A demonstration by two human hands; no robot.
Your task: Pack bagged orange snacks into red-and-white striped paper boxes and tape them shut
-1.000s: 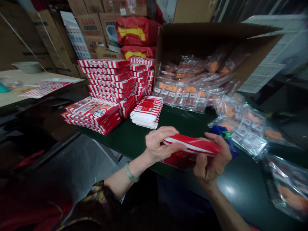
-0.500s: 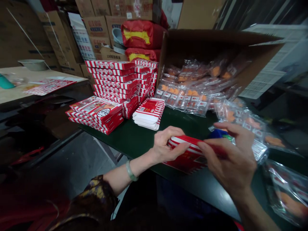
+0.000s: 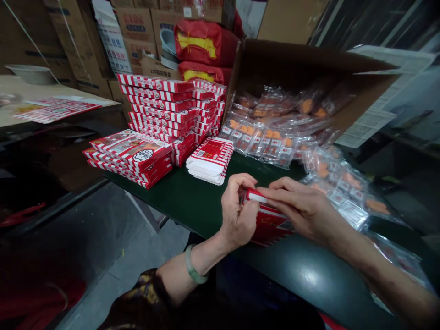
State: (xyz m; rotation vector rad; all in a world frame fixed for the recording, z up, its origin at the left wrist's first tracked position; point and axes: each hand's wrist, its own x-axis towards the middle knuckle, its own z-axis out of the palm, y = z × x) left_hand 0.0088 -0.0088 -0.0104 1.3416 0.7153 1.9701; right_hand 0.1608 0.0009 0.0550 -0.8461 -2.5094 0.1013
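Note:
A red-and-white striped cardboard box (image 3: 270,225) stands on edge in front of me, its narrow end facing up. My left hand (image 3: 239,213) is closed round its left end, thumb bent against the near face. From the right, my right hand (image 3: 302,206) presses its fingers together on the box's top edge, by the white flap. Both hands touch the box, and their fingertips nearly meet. What lies inside the box is hidden. Beyond my left hand lies a small pile of flat, unfolded striped boxes (image 3: 210,158).
Filled striped boxes (image 3: 160,107) stand in tall stacks at the back left, with a lower stack (image 3: 130,153) nearer. Clear packets with orange pieces (image 3: 271,137) spill from a large carton (image 3: 357,75) onto the green table (image 3: 178,192). More packets (image 3: 347,183) lie right.
My right hand has come in leftward and closed over the box's top edge. The left fingers have curled tighter at its end. The view has shifted slightly.

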